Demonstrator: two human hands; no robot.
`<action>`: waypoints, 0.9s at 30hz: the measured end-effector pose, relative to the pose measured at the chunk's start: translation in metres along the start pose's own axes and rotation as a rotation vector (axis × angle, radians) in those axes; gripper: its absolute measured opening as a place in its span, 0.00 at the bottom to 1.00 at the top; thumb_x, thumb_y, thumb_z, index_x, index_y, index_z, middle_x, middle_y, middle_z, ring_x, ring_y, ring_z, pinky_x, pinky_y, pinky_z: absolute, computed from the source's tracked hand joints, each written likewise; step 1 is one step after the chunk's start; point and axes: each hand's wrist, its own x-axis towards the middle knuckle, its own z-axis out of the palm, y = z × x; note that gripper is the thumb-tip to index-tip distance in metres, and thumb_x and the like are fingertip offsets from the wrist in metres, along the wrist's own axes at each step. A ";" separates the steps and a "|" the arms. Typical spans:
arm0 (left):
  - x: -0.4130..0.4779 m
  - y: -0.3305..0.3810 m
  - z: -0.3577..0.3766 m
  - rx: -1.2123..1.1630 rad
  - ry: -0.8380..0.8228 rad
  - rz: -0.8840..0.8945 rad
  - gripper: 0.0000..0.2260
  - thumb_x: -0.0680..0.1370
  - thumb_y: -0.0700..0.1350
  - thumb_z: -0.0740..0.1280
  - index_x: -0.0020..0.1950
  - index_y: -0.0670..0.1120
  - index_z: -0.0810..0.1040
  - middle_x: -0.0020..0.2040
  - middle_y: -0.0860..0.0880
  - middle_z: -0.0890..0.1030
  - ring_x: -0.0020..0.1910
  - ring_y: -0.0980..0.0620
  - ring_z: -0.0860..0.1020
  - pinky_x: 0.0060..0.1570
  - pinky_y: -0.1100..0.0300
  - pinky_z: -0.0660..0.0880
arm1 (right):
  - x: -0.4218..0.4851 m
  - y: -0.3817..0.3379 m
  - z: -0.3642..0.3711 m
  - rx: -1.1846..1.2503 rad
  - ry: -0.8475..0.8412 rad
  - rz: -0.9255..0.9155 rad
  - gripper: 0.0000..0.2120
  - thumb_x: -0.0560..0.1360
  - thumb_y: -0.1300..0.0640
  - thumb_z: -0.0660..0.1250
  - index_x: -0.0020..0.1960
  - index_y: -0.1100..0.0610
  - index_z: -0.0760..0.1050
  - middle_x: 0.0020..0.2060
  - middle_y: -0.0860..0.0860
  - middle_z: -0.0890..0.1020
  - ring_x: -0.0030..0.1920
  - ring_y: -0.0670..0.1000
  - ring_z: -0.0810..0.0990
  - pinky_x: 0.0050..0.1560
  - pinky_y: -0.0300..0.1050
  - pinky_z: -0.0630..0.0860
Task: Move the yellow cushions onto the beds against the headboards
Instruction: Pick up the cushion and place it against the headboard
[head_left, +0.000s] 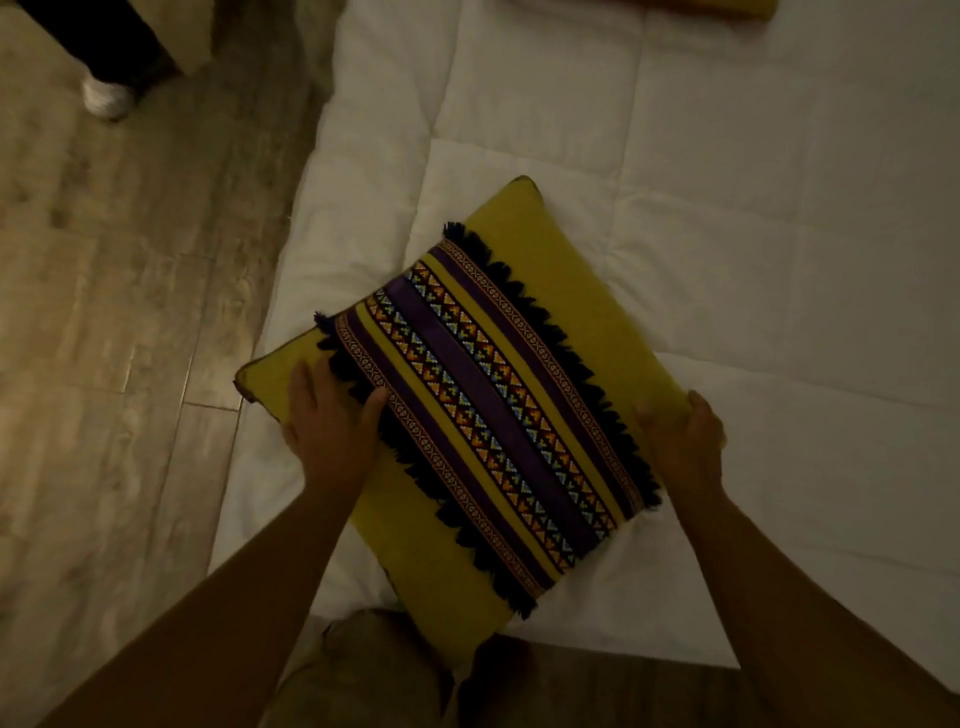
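Note:
A square yellow cushion (566, 312) with a purple patterned band and black fringe is over the near end of a white quilted bed (727, 208). My left hand (327, 421) grips its left edge, thumb on the fringe. My right hand (680, 441) clasps its right edge. Whether the cushion rests on the quilt or is lifted off it I cannot tell. The edge of a second yellow cushion (727, 8) shows at the top of the view, far up the bed. No headboard is in view.
Wood-look floor (104, 312) runs along the bed's left side. Another person's leg and white shoe (106, 96) stand at the top left beside a pale furniture piece. My own knees are at the bed's foot edge, below the cushion.

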 end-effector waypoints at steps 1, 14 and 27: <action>-0.009 -0.004 0.003 -0.045 0.002 -0.082 0.39 0.75 0.67 0.61 0.79 0.51 0.52 0.81 0.44 0.53 0.79 0.42 0.54 0.71 0.31 0.56 | 0.011 -0.011 0.004 -0.058 0.002 -0.040 0.42 0.72 0.40 0.72 0.77 0.58 0.61 0.73 0.59 0.68 0.71 0.61 0.69 0.69 0.63 0.69; -0.057 -0.029 0.044 -0.675 0.004 -0.620 0.47 0.69 0.73 0.65 0.79 0.58 0.44 0.77 0.46 0.64 0.71 0.41 0.69 0.68 0.39 0.68 | 0.102 -0.076 0.042 -0.284 -0.352 -0.136 0.55 0.61 0.18 0.59 0.78 0.50 0.56 0.72 0.58 0.70 0.64 0.61 0.76 0.59 0.56 0.75; -0.054 -0.020 0.054 -0.668 0.110 -0.663 0.40 0.67 0.75 0.63 0.73 0.55 0.62 0.66 0.47 0.76 0.61 0.43 0.76 0.61 0.42 0.73 | 0.091 -0.062 0.041 -0.332 -0.125 -0.137 0.45 0.58 0.14 0.54 0.53 0.52 0.73 0.42 0.46 0.77 0.43 0.53 0.78 0.45 0.52 0.76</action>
